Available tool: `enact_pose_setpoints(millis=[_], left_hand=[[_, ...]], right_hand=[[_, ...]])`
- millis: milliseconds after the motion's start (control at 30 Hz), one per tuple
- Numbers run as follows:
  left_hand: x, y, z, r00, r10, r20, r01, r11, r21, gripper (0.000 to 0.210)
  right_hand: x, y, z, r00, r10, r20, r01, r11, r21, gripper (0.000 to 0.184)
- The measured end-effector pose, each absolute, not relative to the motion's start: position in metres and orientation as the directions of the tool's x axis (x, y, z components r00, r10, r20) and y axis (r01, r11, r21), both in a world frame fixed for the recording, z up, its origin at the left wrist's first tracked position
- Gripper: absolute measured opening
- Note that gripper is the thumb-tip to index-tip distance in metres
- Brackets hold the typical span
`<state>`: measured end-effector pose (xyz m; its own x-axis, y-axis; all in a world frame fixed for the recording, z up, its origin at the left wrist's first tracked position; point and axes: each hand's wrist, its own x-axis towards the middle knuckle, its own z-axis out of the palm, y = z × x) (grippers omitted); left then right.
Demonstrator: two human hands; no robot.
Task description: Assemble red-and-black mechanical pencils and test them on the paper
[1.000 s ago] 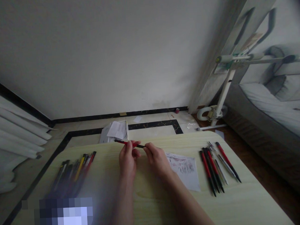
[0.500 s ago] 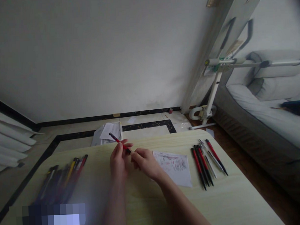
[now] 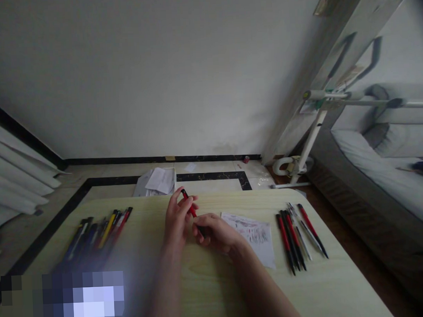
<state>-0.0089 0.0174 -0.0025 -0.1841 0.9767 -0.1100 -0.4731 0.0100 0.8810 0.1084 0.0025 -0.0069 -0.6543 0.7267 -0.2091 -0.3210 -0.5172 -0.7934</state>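
Both hands are on a red and black pen [image 3: 192, 210] above the middle of the table, tilted with its black upper end pointing up and left. My left hand [image 3: 175, 221] pinches the upper part between thumb and fingers. Closed round the lower black part is my right hand [image 3: 216, 233]; the pen's tip is hidden or too small to make out. A sheet of paper [image 3: 264, 249] with scribbled writing lies just right of my right hand. Farther right, several red, black and clear pens [image 3: 284, 241] lie side by side.
Several more pens [image 3: 107, 231], one yellow, lie at the table's left, partly blurred. The table [image 3: 210, 289] has a far edge near papers [image 3: 159, 180] on the floor. A white metal frame [image 3: 310, 140] and a grey sofa [image 3: 338, 171] stand at the right.
The pen has turned to stand steeper in my hands. My right hand's fingers now wrap its lower part rather than its end. The view has shifted slightly.
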Motion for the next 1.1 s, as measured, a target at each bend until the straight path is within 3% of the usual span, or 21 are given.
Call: enact_pose_setpoints(millis=[333,433,500,567,633,733,933,1100], left_hand=[[-0.007,0.015,0.003,-0.055,0.988,-0.147,-0.475,0.104,0.874,0.054],[-0.006,0.017,-0.002,-0.089,0.987,-0.132,-0.479,0.074,0.875,0.055],[-0.004,0.017,-0.008,-0.175,0.983,-0.052,-0.337,-0.011,0.941,0.053],[0.001,0.016,-0.013,-0.181,0.975,0.129,-0.032,-0.137,0.99,0.041],[0.007,0.013,-0.017,-0.05,0.95,0.308,0.289,-0.281,0.915,0.028],[0.013,0.008,-0.02,0.084,0.916,0.391,0.574,-0.365,0.733,0.028],[0.017,0.004,-0.024,0.218,0.909,0.354,0.747,-0.389,0.539,0.033],[0.018,0.006,-0.026,0.246,0.912,0.329,0.77,-0.39,0.505,0.028]], right_hand=[[0.112,0.003,-0.008,-0.62,0.761,-0.192,-0.274,-0.439,-0.856,0.02],[0.117,0.005,0.003,-0.575,0.802,-0.165,-0.301,-0.394,-0.868,0.019],[0.123,0.004,0.012,-0.482,0.866,-0.135,-0.369,-0.34,-0.865,0.02],[0.132,0.001,0.021,-0.333,0.938,-0.102,-0.417,-0.243,-0.876,0.02],[0.144,-0.003,0.027,-0.176,0.983,-0.056,-0.425,-0.128,-0.896,0.026],[0.166,-0.007,0.03,-0.015,1.0,-0.014,-0.393,-0.019,-0.919,0.03],[0.191,-0.007,0.018,0.237,0.971,-0.019,-0.284,0.051,-0.957,0.029],[0.189,-0.009,0.009,0.216,0.975,0.047,-0.196,0.091,-0.976,0.025]])
